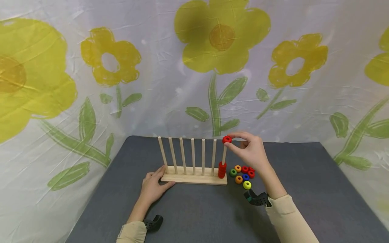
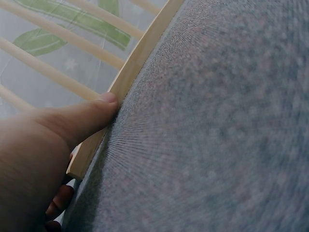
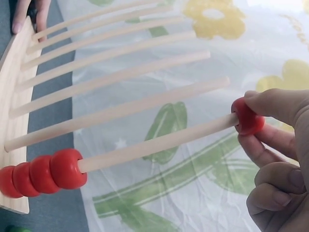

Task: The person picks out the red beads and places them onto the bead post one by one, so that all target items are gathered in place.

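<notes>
A wooden peg stand [image 1: 194,180] with a row of several upright pegs stands on the table. My right hand [image 1: 250,150] pinches a red bead [image 1: 227,139] between thumb and fingers at the top of the rightmost peg. In the right wrist view the peg's tip enters the hole of that bead [image 3: 249,118]. Lower on the same peg, several red beads [image 1: 222,170] are stacked down at the base. My left hand [image 1: 153,186] holds the left end of the base, thumb [image 2: 99,112] along the front edge and fingers round the end.
Right of the stand lies a loose group of beads: red ones [image 1: 251,174], orange [image 1: 238,179], green [image 1: 233,172], blue [image 1: 245,177] and yellow [image 1: 247,185]. The grey-covered table [image 1: 194,212] ends at a flower-patterned cloth [image 1: 158,111] behind the stand.
</notes>
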The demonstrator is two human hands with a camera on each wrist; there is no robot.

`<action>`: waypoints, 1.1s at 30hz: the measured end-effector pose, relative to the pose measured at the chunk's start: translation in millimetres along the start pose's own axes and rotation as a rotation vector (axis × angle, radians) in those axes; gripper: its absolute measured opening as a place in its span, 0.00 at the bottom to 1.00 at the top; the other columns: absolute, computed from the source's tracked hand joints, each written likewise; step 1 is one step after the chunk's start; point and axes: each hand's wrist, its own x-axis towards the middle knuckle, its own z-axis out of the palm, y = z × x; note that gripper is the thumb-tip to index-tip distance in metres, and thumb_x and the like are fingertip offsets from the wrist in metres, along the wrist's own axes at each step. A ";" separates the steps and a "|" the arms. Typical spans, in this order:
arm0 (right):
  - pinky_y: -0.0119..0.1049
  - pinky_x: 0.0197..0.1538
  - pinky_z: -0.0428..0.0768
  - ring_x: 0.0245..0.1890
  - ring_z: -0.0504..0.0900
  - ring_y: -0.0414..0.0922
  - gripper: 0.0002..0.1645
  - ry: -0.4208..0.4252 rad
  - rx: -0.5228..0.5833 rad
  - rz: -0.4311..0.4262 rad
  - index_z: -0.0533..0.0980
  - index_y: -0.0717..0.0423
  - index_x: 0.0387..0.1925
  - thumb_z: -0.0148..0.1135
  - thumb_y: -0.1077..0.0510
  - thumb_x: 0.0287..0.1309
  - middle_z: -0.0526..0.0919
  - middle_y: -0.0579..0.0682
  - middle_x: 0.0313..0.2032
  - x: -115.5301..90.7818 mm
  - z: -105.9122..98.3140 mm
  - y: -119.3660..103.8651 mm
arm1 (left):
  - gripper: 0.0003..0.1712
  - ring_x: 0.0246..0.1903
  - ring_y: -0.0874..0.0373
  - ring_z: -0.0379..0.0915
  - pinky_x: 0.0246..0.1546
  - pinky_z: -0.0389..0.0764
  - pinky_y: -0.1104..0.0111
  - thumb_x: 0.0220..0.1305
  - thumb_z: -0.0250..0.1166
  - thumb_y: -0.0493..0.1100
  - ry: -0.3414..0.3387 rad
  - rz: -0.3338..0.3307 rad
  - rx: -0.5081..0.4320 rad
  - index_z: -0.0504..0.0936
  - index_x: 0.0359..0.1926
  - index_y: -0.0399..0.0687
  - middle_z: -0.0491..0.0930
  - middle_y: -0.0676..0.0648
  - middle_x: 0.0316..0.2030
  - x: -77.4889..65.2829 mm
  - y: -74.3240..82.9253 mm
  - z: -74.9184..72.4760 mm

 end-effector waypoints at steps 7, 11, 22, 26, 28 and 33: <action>0.34 0.19 0.56 0.11 0.52 0.39 0.15 -0.018 0.012 0.014 0.89 0.49 0.51 0.78 0.54 0.63 0.59 0.45 0.11 -1.7 1.7 2.6 | 0.51 0.70 0.33 0.62 0.65 0.63 0.36 0.66 0.75 0.61 -0.012 -0.011 -0.016 0.64 0.81 0.46 0.65 0.40 0.79 -1.9 0.4 -0.6; 0.34 0.20 0.56 0.12 0.52 0.39 0.15 -0.017 -0.004 0.018 0.89 0.49 0.51 0.78 0.55 0.63 0.59 0.45 0.12 -3.2 2.9 2.6 | 0.51 0.70 0.34 0.62 0.65 0.63 0.36 0.66 0.75 0.60 -0.009 -0.015 -0.021 0.65 0.81 0.46 0.65 0.40 0.79 -2.9 1.2 -1.1; 0.34 0.20 0.56 0.12 0.53 0.40 0.17 -0.034 -0.047 0.035 0.89 0.50 0.52 0.78 0.53 0.63 0.59 0.43 0.13 -2.8 2.0 2.1 | 0.51 0.67 0.34 0.64 0.62 0.64 0.38 0.64 0.76 0.61 0.025 0.001 -0.018 0.67 0.80 0.43 0.67 0.39 0.78 -1.5 2.0 -0.1; 0.34 0.20 0.56 0.12 0.53 0.40 0.17 -0.040 -0.048 0.042 0.89 0.50 0.52 0.78 0.53 0.63 0.60 0.43 0.13 -4.0 2.3 2.4 | 0.51 0.67 0.34 0.64 0.62 0.64 0.38 0.64 0.75 0.61 0.028 0.006 -0.008 0.67 0.80 0.43 0.67 0.39 0.78 -1.0 2.8 0.0; 0.34 0.19 0.56 0.12 0.53 0.40 0.17 -0.041 -0.047 0.041 0.89 0.51 0.53 0.78 0.53 0.63 0.59 0.43 0.13 -4.7 2.8 3.5 | 0.51 0.67 0.34 0.65 0.62 0.64 0.38 0.65 0.75 0.61 0.030 0.007 -0.006 0.67 0.80 0.43 0.67 0.39 0.78 -1.1 3.5 -0.7; 0.34 0.19 0.57 0.11 0.53 0.40 0.17 -0.036 -0.031 0.030 0.89 0.50 0.53 0.78 0.53 0.63 0.61 0.45 0.12 -7.3 3.1 6.0 | 0.51 0.67 0.34 0.64 0.62 0.64 0.38 0.65 0.76 0.60 0.018 -0.006 -0.022 0.67 0.80 0.44 0.67 0.39 0.78 -3.0 4.6 -2.3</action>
